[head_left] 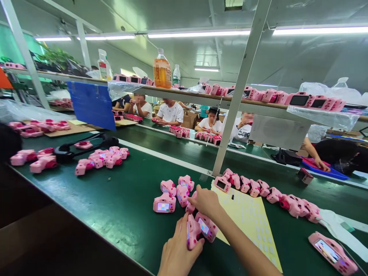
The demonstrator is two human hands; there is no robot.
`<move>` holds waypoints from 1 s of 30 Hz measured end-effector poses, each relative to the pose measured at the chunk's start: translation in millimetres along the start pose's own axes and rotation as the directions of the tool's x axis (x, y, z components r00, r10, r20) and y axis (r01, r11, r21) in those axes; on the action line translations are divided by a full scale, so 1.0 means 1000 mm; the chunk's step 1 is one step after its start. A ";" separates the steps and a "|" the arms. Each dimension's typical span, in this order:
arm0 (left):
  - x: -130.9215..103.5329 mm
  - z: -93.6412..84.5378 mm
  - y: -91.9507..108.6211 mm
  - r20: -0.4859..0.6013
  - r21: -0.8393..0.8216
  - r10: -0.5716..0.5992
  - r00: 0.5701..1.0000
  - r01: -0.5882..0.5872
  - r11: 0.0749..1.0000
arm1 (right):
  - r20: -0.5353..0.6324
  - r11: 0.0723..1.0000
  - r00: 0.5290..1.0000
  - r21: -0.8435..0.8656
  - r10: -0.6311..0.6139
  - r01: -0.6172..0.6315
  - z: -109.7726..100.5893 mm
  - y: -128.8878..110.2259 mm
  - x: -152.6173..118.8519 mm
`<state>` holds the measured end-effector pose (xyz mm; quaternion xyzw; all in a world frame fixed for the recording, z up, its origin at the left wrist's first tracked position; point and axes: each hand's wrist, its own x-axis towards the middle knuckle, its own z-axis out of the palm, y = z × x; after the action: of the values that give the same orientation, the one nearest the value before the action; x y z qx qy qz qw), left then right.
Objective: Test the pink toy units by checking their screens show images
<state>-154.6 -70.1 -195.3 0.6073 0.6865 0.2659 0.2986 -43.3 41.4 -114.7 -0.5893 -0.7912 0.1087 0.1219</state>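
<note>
My left hand [177,245] is wrapped round a pink toy camera [193,231], fingers on its far side and thumb at its near edge. Just beyond, my right hand [206,201] grips another pink toy camera [190,207], mostly hidden by the fingers. A third toy camera with a lit screen [206,227] lies against the left hand's one, below my right wrist. Several more stand close by on the green table, among them one with a bright screen [163,203] and one at the back [186,182].
A yellow sheet with small labels [253,218] lies under my right forearm. Behind it runs a row of toy cameras [254,188]. Another lit camera [332,253] sits at right. A slanted white post [240,88] carries a shelf with bottles. People work across the line.
</note>
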 end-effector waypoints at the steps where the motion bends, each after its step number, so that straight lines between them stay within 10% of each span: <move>1: 0.001 0.000 -0.003 0.001 -0.024 0.001 1.000 -0.001 1.000 | 0.008 1.000 1.000 -0.004 -0.003 0.003 0.002 -0.002 0.007; 10: 0.003 0.006 -0.023 -0.182 -0.467 -0.050 0.982 -0.042 0.883 | -0.037 0.968 0.992 0.221 -0.117 0.123 0.002 0.038 0.029; 15: 0.005 -0.004 -0.026 -0.259 -0.744 -0.136 0.956 -0.108 0.659 | -0.167 0.933 0.986 0.357 0.026 0.036 0.007 0.066 -0.031; 20: 0.012 -0.012 -0.009 -0.213 -0.894 -0.181 0.960 -0.117 0.434 | -0.179 0.900 0.972 0.432 0.152 -0.061 0.059 0.079 -0.113; 25: 0.008 0.008 0.017 -0.129 -0.951 -0.210 0.969 -0.061 0.303 | -0.364 0.828 0.922 0.551 0.131 0.100 0.097 0.062 -0.114; 30: 0.002 0.010 0.022 -0.123 -0.976 -0.252 0.960 -0.071 0.205 | -0.435 0.750 0.890 0.632 0.136 0.194 0.067 0.051 -0.109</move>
<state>-133.1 -65.2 -186.3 0.2026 0.4330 0.6949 0.5372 11.8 -50.9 -201.7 -0.5036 -0.6590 0.2381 0.5053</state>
